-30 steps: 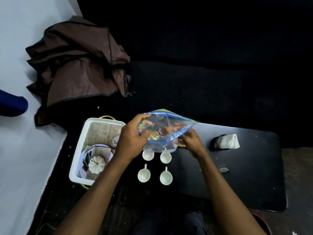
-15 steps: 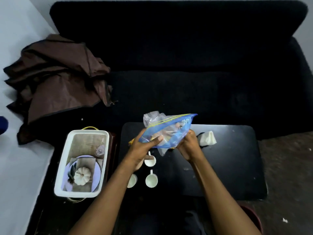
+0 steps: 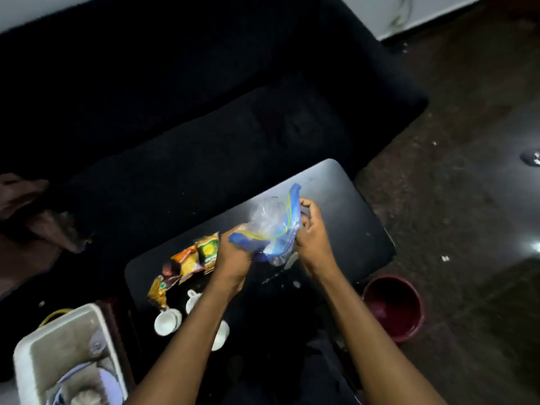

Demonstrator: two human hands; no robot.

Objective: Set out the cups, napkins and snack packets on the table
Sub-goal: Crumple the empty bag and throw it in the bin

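Note:
Both hands hold a clear zip bag [image 3: 271, 226] with a blue rim above the black table [image 3: 350, 217]. My left hand [image 3: 233, 258] grips its lower left edge and my right hand [image 3: 312, 232] pinches its right side. The bag looks empty and crumpled. Several snack packets [image 3: 190, 261], orange, green and brown, lie in a loose row on the table left of my left hand. White cups [image 3: 168, 320] stand near the table's front left; my left forearm partly covers one cup [image 3: 220, 336]. The napkins are hidden behind the bag.
A white bin [image 3: 58, 346] with a plate and cloth inside sits at the lower left beside the table. A dark red bucket [image 3: 394, 308] stands on the floor to the right. A black sofa [image 3: 204, 112] runs behind the table, with brown cloth [image 3: 32, 226] on its left.
The snack packets have left the bag and now lie on the table. The bag has moved right with both hands, and the camera has swung to the right and tilted.

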